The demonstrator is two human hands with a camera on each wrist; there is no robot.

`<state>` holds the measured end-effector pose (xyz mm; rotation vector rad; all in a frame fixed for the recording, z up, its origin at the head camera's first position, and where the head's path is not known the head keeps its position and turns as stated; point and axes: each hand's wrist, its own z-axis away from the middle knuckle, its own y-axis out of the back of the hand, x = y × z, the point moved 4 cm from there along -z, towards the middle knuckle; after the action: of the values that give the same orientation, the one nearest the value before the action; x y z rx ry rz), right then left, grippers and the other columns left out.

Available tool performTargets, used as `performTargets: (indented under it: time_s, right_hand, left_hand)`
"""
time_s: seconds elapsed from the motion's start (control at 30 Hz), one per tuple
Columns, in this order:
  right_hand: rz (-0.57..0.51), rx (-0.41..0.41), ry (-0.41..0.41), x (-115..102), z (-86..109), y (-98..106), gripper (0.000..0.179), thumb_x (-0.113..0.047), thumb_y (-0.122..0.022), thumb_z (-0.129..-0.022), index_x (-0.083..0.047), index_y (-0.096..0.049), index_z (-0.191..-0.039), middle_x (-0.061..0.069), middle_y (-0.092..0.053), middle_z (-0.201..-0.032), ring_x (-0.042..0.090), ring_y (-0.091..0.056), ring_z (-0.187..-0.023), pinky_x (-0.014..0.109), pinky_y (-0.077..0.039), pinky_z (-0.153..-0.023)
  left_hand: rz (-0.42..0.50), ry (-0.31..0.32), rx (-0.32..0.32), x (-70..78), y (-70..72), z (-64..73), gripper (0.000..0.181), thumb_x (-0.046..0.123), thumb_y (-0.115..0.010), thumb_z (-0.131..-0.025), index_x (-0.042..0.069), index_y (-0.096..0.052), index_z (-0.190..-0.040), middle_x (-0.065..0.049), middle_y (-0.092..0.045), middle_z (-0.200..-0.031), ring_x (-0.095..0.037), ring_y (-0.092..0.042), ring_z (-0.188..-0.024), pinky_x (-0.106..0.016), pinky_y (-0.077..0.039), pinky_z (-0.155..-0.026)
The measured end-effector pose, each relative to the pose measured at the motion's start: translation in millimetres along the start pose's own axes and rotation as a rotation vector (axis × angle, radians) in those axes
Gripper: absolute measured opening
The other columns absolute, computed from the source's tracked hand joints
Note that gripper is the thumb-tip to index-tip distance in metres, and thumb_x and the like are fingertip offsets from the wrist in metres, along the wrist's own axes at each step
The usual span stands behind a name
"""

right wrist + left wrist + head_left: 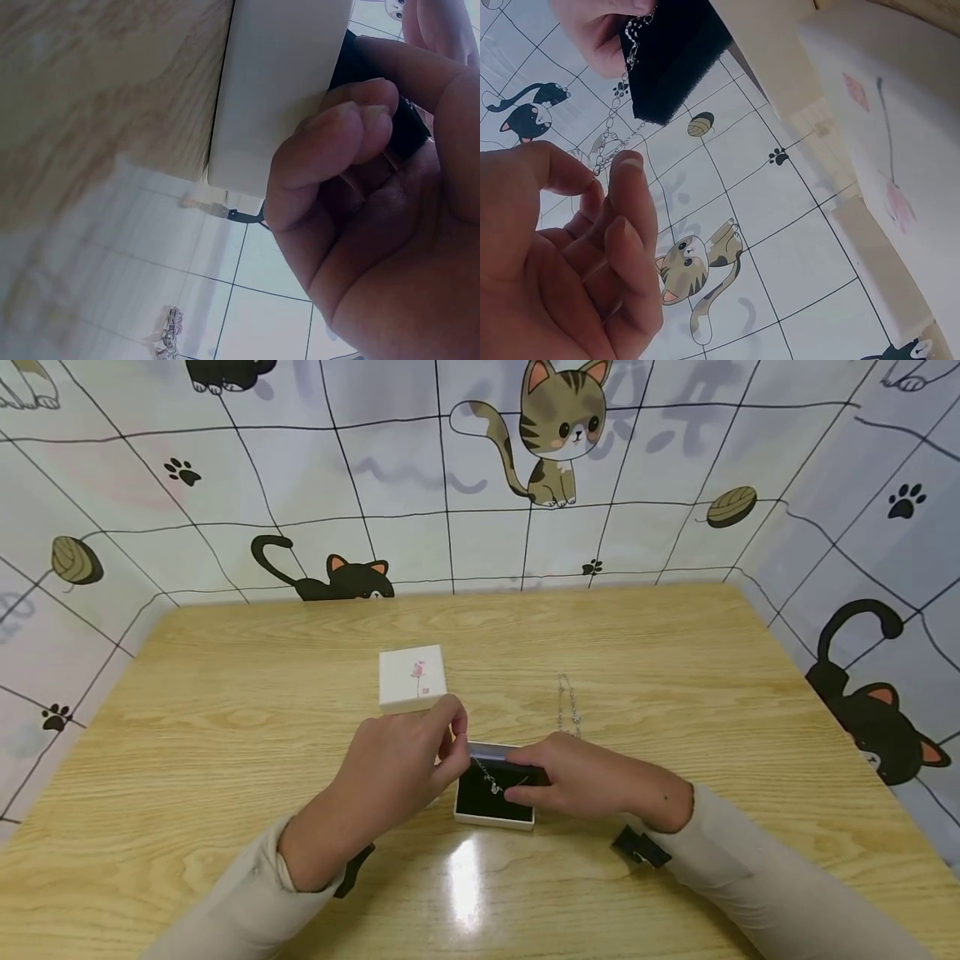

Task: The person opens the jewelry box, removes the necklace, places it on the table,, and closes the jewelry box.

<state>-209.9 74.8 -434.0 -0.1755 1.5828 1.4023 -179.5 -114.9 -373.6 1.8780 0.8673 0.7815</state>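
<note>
Between thumb and forefinger my left hand (397,756) pinches one end of a thin silver chain (609,124). The chain runs taut-looking over to a black padded insert (671,67), and a small charm on it shows over the black in the head view. My right hand (588,777) grips the insert at its right side, thumb and fingers on either side of it. Below is an open white box (495,822), its wall close to the right fingers in the right wrist view. Part of the insert and chain is hidden by the right hand.
A white lid with a pink flower (411,675) lies just beyond the left hand. Another silver chain (576,714) rests on the wooden table (262,660) past the right hand. Cat-patterned cloth (480,547) stands around the back and sides.
</note>
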Motion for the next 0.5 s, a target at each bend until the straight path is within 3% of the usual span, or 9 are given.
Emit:
performTargets:
  time_s: [0.37,0.5]
  right_hand:
    - [-0.011,-0.013,-0.006,-1,0.1,-1,0.01,-0.029,-0.062,-0.1,-0.02,-0.063,-0.096,-0.013,-0.056,-0.071,-0.003,-0.045,-0.052,0.017,-0.043,-0.052]
    - [-0.023,-0.013,-0.004,-1,-0.3,-1,0.008,-0.028,-0.063,-0.1,-0.02,-0.064,-0.098,-0.01,-0.063,-0.076,-0.002,-0.05,-0.055,0.018,-0.047,-0.053]
  left_hand:
    - [0.019,-0.065,-0.022,1.8,-10.7,1.1,0.012,0.016,-0.067,-0.085,0.017,-0.055,-0.084,0.011,-0.061,-0.066,-0.003,-0.029,-0.045,-0.019,-0.021,-0.04]
    - [0.04,-0.075,-0.067,4.1,-14.4,1.9,0.011,0.016,-0.067,-0.086,0.018,-0.056,-0.085,0.011,-0.06,-0.066,-0.003,-0.027,-0.045,-0.018,-0.019,-0.04]
